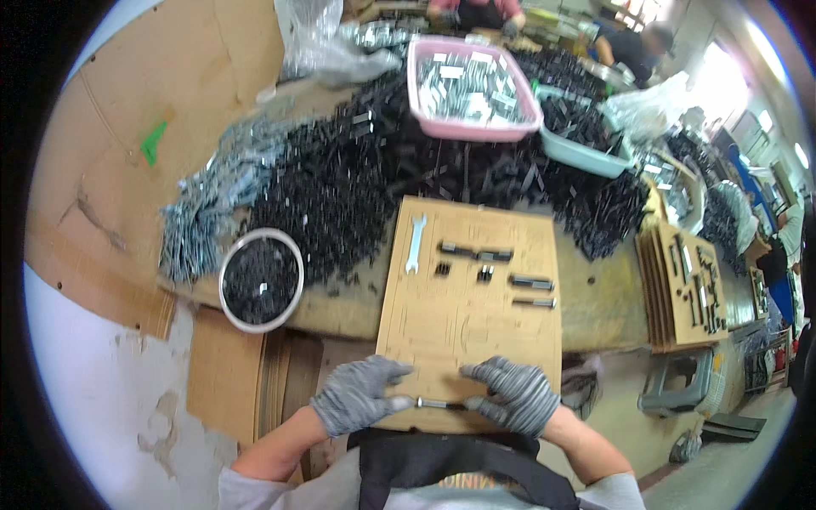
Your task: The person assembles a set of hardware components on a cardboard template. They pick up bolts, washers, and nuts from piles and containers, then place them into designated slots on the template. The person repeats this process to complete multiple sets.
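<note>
A tan cardboard-like board [476, 331] with printed outlines lies in front of me. My left hand [361, 393], in a grey striped glove, rests over its near left edge, thumb and forefinger apart. Opposite it, my right hand [514, 395] is gloved too, its thumb and forefinger also spread. Between the thumbs lies a slim rod-like part [439, 405], silver at its left and dark at its right. The thumbs are close to its ends; contact is unclear. Farther up the board are a pale wrench [416, 244], long black parts [476, 252], small black blocks [485, 273] and dark bars [531, 281].
Black parts [331, 178] are heaped behind the board, with silver strips [212, 204] at left. A round tub [262, 280], a pink basin [476, 132] and a light-blue basin [586, 157] hold parts. Stacked boards [663, 289] stand at right. People [633, 51] work beyond.
</note>
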Demonstrator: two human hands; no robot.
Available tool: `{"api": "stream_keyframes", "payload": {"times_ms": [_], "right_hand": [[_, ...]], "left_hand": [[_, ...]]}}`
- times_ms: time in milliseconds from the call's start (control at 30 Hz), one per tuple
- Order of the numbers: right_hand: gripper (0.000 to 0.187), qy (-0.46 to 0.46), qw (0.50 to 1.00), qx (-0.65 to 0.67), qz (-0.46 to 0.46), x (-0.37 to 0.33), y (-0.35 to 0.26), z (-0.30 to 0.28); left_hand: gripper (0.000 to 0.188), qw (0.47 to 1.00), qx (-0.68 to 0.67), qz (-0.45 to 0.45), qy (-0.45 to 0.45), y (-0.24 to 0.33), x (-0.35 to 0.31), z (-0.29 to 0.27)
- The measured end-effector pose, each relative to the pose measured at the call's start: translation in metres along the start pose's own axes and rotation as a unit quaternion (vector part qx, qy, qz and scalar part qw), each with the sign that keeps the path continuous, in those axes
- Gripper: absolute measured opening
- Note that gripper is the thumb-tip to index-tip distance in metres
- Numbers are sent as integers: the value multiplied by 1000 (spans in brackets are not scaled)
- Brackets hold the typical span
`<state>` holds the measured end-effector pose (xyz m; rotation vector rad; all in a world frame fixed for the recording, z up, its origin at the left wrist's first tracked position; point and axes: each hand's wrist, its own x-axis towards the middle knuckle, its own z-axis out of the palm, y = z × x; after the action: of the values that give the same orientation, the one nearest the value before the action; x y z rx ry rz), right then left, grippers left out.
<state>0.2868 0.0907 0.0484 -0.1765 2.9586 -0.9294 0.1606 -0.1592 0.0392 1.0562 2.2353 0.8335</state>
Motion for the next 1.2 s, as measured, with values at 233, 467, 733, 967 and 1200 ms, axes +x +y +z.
{"api": "stream_keyframes", "payload": {"times_ms": [233, 467, 733, 967, 1200], "right_hand": [[18, 325, 930, -171, -5, 205, 65, -143], [57, 152, 922, -302, 187, 348, 90, -169], [49, 247, 909, -265, 207, 355, 106, -165], [19, 221, 969, -99, -56, 135, 69, -111], [15, 52, 987, -143, 50, 27, 97, -20]], "left_hand": [[23, 954, -46, -12, 297, -94, 85, -19], [22, 923, 137, -3, 359, -116, 106, 6], [14, 916, 106, 39, 386, -115, 110, 3], [16, 919, 112, 42, 376, -118, 107, 3], [18, 930, 88, 26, 355, -118, 106, 4]]}}
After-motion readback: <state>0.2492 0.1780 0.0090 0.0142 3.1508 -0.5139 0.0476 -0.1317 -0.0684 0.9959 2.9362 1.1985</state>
